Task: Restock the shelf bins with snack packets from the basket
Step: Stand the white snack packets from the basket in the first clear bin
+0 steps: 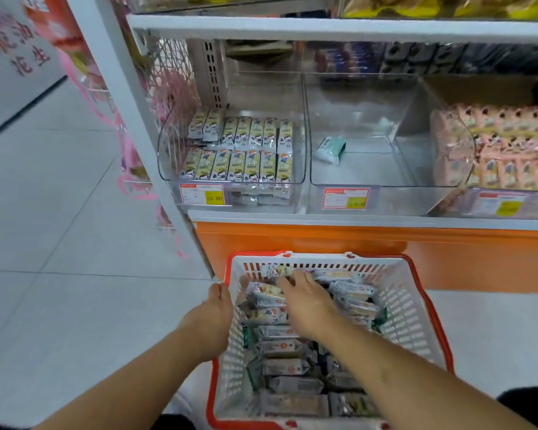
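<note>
A white basket (410,311) with an orange rim stands on the floor below the shelf, full of several snack packets (283,366). My left hand (216,315) grips the basket's left rim. My right hand (305,297) reaches into the basket's far end, fingers laid over the packets there; whether it holds one is hidden. On the shelf, the left clear bin (168,156) holds two rows of yellow-green packets (239,150). The middle clear bin (385,169) holds a single green-white packet (330,149).
The right bin is stacked with pink packets (510,144). Price tags (202,193) sit on the bin fronts. An orange base panel (385,252) runs under the shelf. A white shelf post (137,119) stands left, with grey tiled floor (59,243) beyond.
</note>
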`<state>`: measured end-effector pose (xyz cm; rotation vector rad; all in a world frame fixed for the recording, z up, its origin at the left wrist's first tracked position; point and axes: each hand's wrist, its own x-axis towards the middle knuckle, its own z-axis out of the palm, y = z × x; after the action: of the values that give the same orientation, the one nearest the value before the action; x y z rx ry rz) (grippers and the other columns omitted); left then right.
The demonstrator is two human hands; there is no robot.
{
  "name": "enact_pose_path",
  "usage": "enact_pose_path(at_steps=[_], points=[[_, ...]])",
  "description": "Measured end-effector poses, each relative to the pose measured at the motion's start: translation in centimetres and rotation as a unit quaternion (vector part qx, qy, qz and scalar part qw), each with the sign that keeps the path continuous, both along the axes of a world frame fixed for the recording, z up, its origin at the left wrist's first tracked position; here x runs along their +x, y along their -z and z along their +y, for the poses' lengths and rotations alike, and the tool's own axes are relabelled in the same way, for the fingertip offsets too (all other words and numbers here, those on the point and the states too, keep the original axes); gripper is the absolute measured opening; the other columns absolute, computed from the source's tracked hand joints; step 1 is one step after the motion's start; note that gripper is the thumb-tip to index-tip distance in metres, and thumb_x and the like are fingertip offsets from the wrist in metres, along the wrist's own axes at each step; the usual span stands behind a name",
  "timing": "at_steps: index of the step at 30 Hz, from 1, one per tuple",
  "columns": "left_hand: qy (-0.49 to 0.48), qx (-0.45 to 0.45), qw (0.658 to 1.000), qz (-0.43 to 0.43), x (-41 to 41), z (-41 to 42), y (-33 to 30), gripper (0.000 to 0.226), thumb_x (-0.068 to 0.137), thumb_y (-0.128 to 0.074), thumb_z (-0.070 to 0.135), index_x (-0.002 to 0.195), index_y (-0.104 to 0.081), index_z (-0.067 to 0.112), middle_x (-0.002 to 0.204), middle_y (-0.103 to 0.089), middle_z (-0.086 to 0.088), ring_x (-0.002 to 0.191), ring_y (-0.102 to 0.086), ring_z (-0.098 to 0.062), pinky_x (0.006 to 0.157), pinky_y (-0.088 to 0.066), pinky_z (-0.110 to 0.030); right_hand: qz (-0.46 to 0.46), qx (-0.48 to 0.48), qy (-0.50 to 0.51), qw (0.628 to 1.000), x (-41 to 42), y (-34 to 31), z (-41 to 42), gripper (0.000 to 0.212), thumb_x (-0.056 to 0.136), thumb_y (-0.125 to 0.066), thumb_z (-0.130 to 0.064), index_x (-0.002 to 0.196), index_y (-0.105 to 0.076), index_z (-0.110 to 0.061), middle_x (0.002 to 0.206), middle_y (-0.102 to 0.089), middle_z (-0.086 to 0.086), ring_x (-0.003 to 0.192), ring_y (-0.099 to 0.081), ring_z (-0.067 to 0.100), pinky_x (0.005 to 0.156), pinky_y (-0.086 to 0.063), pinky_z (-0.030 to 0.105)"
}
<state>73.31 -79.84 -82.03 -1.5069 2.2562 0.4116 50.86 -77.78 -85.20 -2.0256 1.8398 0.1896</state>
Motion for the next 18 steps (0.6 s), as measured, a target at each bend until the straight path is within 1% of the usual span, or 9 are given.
enact_pose_path(at_steps=[2,4,6,9,11,13,14,16,18], points=[[-0.006,0.001,1.000,-0.006,-0.2,0.1,-0.1,0.083,0.092,-0.060,0.012,0.158,-0.012,0.000,0.157,-0.024,-0.019,0.107,-0.068,-0.029,0.083,-0.058,-0.032,0.001,0.009,-0.004,1.000,-0.1,-0.3,-0.1,0.090,0.082,-0.068,0.007,0.159,-0.029,-0.021,0.151,-0.039,0.014,0.145,-0.033,0.036,0.118,-0.039,0.049],[-0.026,0.006,1.000,0.001,-0.5,-0.1,-0.8,0.075,0.093,-0.057,0.015,0.157,-0.020,0.005,0.157,-0.028,-0.016,0.115,-0.064,-0.030,0.090,-0.059,-0.036,-0.008,0.005,-0.006,1.000,-0.4,-0.9,-0.1,0.082,0.083,-0.066,0.008,0.155,-0.037,-0.018,0.145,-0.052,0.013,0.140,-0.043,0.035,0.121,-0.037,0.048],[-0.036,-0.004,0.999,0.016,-0.6,-0.6,-1.8,0.068,0.095,-0.056,0.018,0.156,-0.028,0.010,0.158,-0.029,-0.015,0.124,-0.060,-0.032,0.097,-0.057,-0.040,-0.033,-0.002,0.002,0.999,-1.1,-2.0,-0.1,0.068,0.081,-0.066,0.009,0.141,-0.051,-0.019,0.130,-0.060,0.006,0.125,-0.053,0.029,0.103,-0.049,0.041],[-0.036,-0.001,0.995,0.095,-1.8,-1.7,-4.7,0.046,0.101,-0.054,0.026,0.143,-0.048,0.012,0.146,-0.048,-0.013,0.122,-0.061,-0.030,0.100,-0.054,-0.040,-0.109,-0.020,0.027,0.994,-2.0,-4.7,-0.4,0.057,0.078,-0.065,0.013,0.121,-0.061,-0.024,0.123,-0.060,-0.002,0.117,-0.052,0.021,0.084,-0.050,0.036],[-0.057,0.049,0.981,0.177,-2.7,-2.3,-6.8,0.037,0.099,-0.055,0.041,0.125,-0.063,0.015,0.128,-0.065,-0.007,0.112,-0.065,-0.024,0.095,-0.054,-0.041,-0.152,-0.032,0.022,0.988,-2.4,-7.1,-0.8,0.054,0.080,-0.064,0.014,0.111,-0.062,-0.030,0.121,-0.058,-0.008,0.117,-0.052,0.019,0.088,-0.052,0.042],[-0.089,0.136,0.954,0.252,-3.7,-2.4,-8.8,0.052,0.091,-0.061,0.059,0.123,-0.067,0.018,0.124,-0.070,0.002,0.110,-0.066,-0.016,0.094,-0.054,-0.037,-0.174,-0.047,-0.003,0.984,-2.2,-10.0,-1.0,0.051,0.084,-0.066,0.011,0.105,-0.061,-0.035,0.116,-0.059,-0.012,0.113,-0.052,0.017,0.093,-0.051,0.047],[-0.100,0.174,0.938,0.282,-4.2,-2.3,-9.9,0.056,0.090,-0.065,0.060,0.127,-0.067,0.018,0.123,-0.070,0.004,0.108,-0.067,-0.013,0.091,-0.054,-0.032,-0.179,-0.055,-0.018,0.982,-2.0,-11.6,-1.1,0.051,0.085,-0.067,0.010,0.105,-0.061,-0.037,0.115,-0.060,-0.013,0.113,-0.052,0.016,0.095,-0.051,0.047],[-0.115,0.208,0.913,0.331,-4.9,-1.8,-12.0,0.049,0.092,-0.073,0.047,0.126,-0.066,0.013,0.105,-0.070,0.002,0.087,-0.068,-0.008,0.072,-0.053,-0.022,-0.170,-0.079,-0.057,0.981,-1.6,-14.7,-0.9,0.053,0.082,-0.065,0.012,0.110,-0.063,-0.034,0.121,-0.062,-0.012,0.119,-0.049,0.016,0.102,-0.047,0.044],[-0.155,0.210,0.882,0.392,-5.1,-1.6,-14.1,0.043,0.090,-0.078,0.038,0.121,-0.066,0.011,0.093,-0.067,0.000,0.073,-0.064,-0.010,0.057,-0.049,-0.019,-0.150,-0.127,-0.100,0.975,-1.4,-17.7,-0.5,0.060,0.078,-0.061,0.014,0.122,-0.063,-0.027,0.141,-0.055,-0.009,0.135,-0.037,0.016,0.114,-0.035,0.036]])
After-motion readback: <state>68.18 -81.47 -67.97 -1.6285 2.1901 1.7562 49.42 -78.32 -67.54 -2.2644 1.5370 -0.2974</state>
